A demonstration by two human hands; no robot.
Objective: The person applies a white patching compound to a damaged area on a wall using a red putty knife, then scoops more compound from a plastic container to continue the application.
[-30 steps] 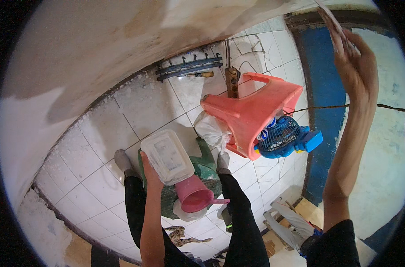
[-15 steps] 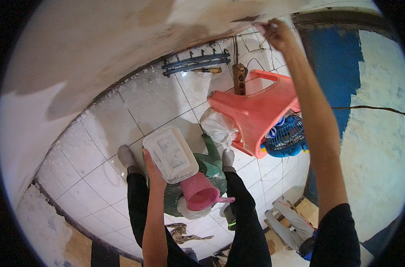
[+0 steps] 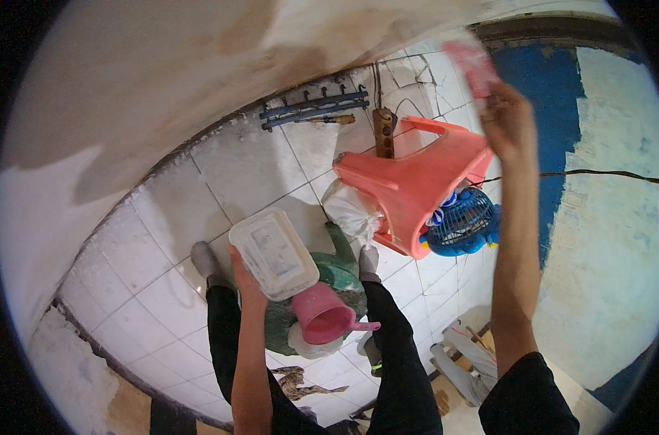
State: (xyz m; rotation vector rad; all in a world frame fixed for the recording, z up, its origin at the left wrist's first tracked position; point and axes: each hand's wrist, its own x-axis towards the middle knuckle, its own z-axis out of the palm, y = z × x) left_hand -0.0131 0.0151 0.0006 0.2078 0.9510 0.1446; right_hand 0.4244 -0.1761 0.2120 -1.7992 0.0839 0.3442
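Note:
My left hand grips the edge of a white rectangular plastic tub, with whitish smears in it, and holds it above the floor. At the upper right my raised right hand is closed round a flat pinkish-red scraper, blurred by motion. The scraper is apart from the pale, patchy wall. Below the tub, a pink dipper with a handle lies tilted over a green plastic object, partly hidden, between my legs.
A red plastic stool lies tipped over, beside a blue fan and a white plastic bag. Near the wall are a blue hook rack, a screwdriver and a power strip. A cable crosses the blue-and-white surface at right.
My right hand has come away from the wall, moving right and down, and the scraper has turned so its flat pinkish face shows. The tub in my left hand has barely shifted.

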